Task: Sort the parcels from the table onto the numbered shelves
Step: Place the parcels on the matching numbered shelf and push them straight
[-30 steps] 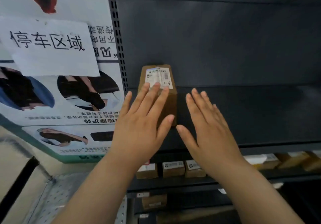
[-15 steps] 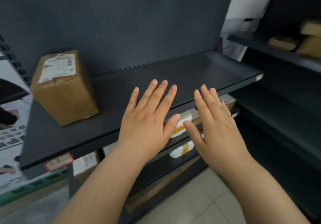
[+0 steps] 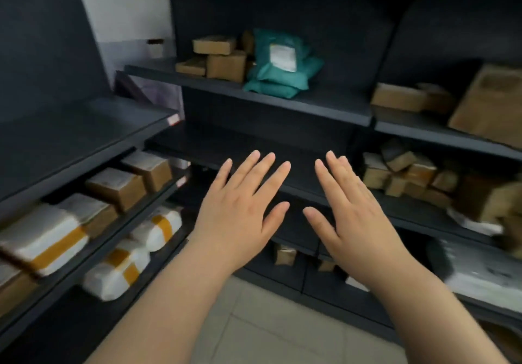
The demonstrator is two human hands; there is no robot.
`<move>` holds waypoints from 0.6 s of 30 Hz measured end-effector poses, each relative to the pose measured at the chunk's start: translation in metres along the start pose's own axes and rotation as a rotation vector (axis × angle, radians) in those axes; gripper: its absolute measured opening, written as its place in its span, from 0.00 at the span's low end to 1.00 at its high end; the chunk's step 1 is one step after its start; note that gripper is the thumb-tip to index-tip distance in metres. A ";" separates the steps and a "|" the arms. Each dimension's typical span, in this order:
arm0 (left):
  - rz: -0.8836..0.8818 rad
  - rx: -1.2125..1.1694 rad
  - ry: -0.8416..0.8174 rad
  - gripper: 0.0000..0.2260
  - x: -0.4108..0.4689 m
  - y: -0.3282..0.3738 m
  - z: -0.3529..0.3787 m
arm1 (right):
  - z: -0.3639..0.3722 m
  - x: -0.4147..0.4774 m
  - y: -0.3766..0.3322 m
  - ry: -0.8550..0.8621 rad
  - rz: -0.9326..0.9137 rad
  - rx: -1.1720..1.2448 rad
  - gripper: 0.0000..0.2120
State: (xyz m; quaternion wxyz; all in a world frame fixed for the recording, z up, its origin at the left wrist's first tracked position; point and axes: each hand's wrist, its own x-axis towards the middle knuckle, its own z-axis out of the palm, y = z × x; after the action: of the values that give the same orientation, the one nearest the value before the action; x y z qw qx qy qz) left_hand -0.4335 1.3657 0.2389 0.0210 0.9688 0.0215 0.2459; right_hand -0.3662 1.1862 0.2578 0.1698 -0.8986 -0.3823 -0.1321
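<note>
My left hand (image 3: 240, 214) and my right hand (image 3: 353, 211) are held out side by side, palms down, fingers straight, holding nothing. They hover in front of a dark shelf unit (image 3: 282, 186). Its upper shelf carries teal mailer bags (image 3: 282, 64) and small cardboard boxes (image 3: 223, 58). On the left unit, brown boxes (image 3: 118, 186) and white parcels with orange tape (image 3: 48, 239) fill the lower shelves. The box I was touching a second ago is out of view.
The right unit holds cardboard boxes (image 3: 409, 177) on its middle shelf, larger boxes (image 3: 485, 104) above and a white bag (image 3: 485, 273) lower down. Small boxes (image 3: 285, 255) sit on a low shelf. Pale tiled floor (image 3: 268, 329) lies between the shelf units.
The view has swung right from the left shelf with the single brown box to the corner shelves. Both hands stayed flat and empty, moving along with the view.
</note>
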 end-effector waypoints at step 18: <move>0.828 -0.199 -0.609 0.24 0.112 0.289 0.225 | 0.040 -0.221 0.244 -0.410 1.089 0.173 0.31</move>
State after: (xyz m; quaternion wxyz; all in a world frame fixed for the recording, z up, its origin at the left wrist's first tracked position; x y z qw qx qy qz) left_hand -0.2186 1.0766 0.1090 0.0194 0.9170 -0.3941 -0.0585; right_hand -0.3320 0.9016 0.0902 0.2085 -0.9557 0.0998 0.1821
